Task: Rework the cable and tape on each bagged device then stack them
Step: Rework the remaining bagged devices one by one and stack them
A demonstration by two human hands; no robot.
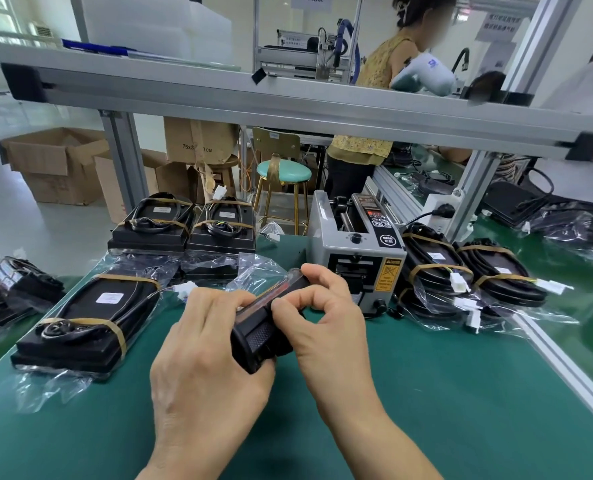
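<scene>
Black ribbed device [261, 336], glossy bag, both hands gripping

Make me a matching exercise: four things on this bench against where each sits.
Things:
1. tape dispenser
2. held device
3. taped device in a bag
4. stool

Places:
A. on the floor beyond the bench
B. left on the green mat
C. between the left hand and right hand
D. right of centre, behind the hands

Pairs: 1-D, 2-C, 3-B, 4-A
</scene>
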